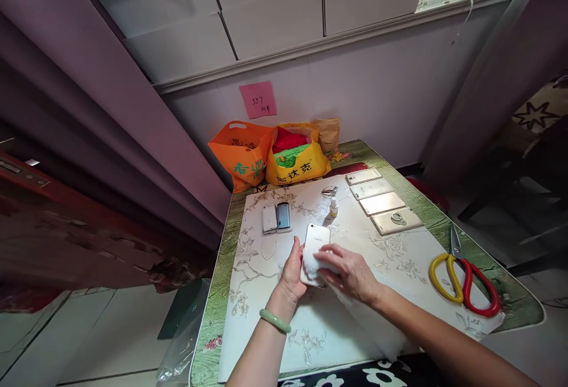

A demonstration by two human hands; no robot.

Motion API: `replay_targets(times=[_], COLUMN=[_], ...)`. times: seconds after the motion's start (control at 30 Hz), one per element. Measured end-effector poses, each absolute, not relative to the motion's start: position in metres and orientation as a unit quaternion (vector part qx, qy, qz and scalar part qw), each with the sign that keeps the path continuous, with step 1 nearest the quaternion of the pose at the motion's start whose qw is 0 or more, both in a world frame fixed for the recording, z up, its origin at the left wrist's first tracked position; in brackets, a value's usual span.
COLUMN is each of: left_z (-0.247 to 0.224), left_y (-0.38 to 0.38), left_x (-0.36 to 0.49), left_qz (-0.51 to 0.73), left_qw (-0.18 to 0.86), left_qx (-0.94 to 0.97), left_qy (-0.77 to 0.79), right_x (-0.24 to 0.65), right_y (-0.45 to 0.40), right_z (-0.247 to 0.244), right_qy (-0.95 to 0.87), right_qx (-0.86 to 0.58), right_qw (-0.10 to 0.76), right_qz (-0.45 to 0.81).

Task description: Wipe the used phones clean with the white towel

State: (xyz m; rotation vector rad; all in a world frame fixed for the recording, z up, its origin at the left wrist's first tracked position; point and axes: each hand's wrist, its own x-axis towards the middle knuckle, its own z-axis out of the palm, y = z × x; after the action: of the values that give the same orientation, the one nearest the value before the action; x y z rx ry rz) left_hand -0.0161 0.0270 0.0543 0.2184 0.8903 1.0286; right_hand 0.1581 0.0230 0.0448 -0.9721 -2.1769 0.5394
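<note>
A pale phone (318, 238) with VIVO on its back rests in my left hand (291, 270), which grips it along the left edge. My right hand (352, 271) is closed on a soft white cloth (368, 321) and presses it against the phone's lower back. Part of the cloth hangs below my right wrist toward the table's front. Just beyond the phone stands a small clear bottle (333, 208) with a white cap. Left of it lie a white phone (269, 219) and a blue-faced phone (283, 216), side by side.
Several gold and silver phones (382, 202) lie in a row at right. Scissors (480, 289) with red and yellow handles lie near the right edge. An orange bag (242, 150) and a yellow bag (298, 165) of cloths stand at the back. A floral sheet (248, 274) covers the table.
</note>
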Motion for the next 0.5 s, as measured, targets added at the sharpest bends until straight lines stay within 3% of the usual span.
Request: replay_targets(times=[0.13,0.23,0.5], left_z=[0.050,0.048,0.045], left_y=[0.018,0.014,0.022], left_x=[-0.015,-0.016,-0.019], left_qz=[0.477,0.514,0.510], left_qw=[0.739,0.702,0.729], left_qx=[0.113,0.121,0.032], left_qy=[0.462,0.477,0.455], right_x=[0.162,0.161,0.150], right_y=[0.070,0.085,0.023], right_z=[0.051,0.053,0.054], right_qy=[-0.699,-0.628,-0.738], right_qx=[-0.514,-0.517,-0.380], right_qw=[0.436,0.505,0.466], right_qz=[0.240,0.290,0.306])
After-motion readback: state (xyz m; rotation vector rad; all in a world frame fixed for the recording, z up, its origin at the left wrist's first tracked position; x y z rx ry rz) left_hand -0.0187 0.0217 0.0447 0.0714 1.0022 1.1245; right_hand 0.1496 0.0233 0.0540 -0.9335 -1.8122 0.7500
